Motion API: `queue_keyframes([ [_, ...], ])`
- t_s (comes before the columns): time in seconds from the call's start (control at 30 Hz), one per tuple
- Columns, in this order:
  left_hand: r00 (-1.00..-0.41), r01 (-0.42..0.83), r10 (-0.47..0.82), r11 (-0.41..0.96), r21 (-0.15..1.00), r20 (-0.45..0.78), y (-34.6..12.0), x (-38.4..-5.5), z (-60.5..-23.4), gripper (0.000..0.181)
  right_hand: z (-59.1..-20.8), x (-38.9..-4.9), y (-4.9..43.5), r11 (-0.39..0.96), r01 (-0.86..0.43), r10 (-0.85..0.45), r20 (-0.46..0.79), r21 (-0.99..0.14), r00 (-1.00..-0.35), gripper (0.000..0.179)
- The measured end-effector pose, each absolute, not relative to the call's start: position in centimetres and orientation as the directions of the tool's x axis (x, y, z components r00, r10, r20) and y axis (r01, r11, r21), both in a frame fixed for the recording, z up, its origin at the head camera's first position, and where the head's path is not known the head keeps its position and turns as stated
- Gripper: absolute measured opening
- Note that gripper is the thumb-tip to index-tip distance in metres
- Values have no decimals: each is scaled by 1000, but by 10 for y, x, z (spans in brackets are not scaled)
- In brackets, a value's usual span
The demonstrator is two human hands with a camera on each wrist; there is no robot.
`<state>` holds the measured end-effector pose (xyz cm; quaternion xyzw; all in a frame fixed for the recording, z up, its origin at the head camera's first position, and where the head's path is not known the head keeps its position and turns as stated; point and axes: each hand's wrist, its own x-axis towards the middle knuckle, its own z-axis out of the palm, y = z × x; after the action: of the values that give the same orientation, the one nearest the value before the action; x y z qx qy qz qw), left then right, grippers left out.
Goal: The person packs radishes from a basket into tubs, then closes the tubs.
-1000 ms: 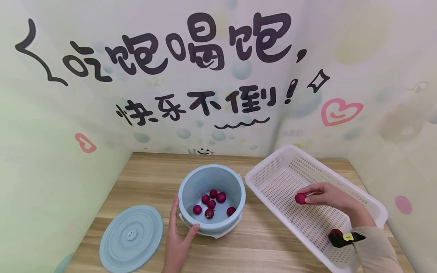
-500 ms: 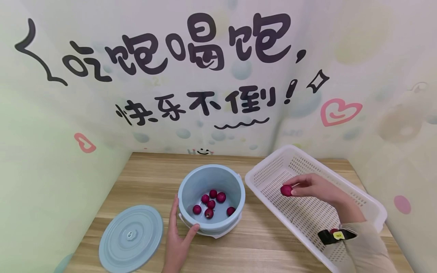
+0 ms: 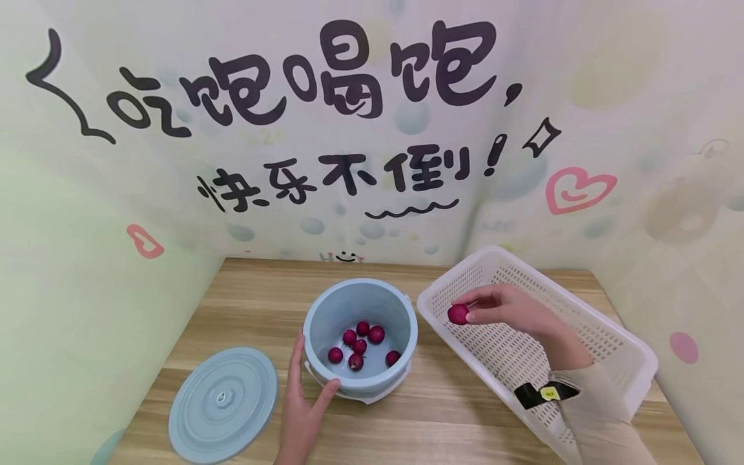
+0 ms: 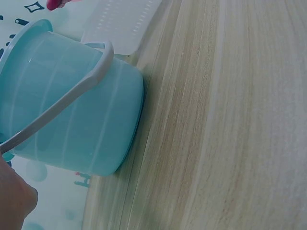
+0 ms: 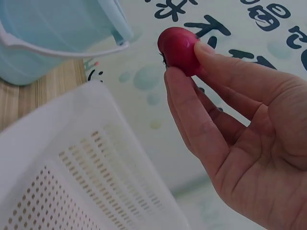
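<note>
My right hand (image 3: 511,311) pinches a red radish (image 3: 458,314) between thumb and fingertips, above the left edge of the white basket. In the right wrist view the radish (image 5: 180,50) shows a small dark stem end. A light blue bucket (image 3: 360,381) stands upright on the table, with several radishes (image 3: 376,334) on its bottom. My left hand (image 3: 302,413) rests spread against the bucket's left front side, fingers fairly straight, thumb at the rim. Only part of this hand (image 4: 17,196) shows in the left wrist view, near the bucket's handle (image 4: 57,105).
A white perforated basket (image 3: 633,349) lies slanted on the right; my right arm hides part of its inside. The round blue lid (image 3: 223,400) lies flat left of my left hand. Behind the wooden table (image 3: 267,290) rises a printed wall (image 3: 349,226).
My right hand has carried the radish leftward and up, from over the basket's middle to its left edge near the bucket. The left hand and bucket stay in place.
</note>
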<state>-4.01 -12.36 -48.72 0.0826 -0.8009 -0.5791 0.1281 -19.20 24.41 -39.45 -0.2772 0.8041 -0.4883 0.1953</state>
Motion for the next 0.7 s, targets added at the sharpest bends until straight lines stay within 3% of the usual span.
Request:
queue_keyframes([
  [0.2,-954,24,-277,311,950,115,-124,-41,-486,90,-390,-193,224,370,-256,-632,-41,-893,-774,32],
  [0.7,-955,20,-274,316,949,111,-125,-41,-486,90,-392,-189,183,204,-171,-672,-11,-964,-740,35],
])
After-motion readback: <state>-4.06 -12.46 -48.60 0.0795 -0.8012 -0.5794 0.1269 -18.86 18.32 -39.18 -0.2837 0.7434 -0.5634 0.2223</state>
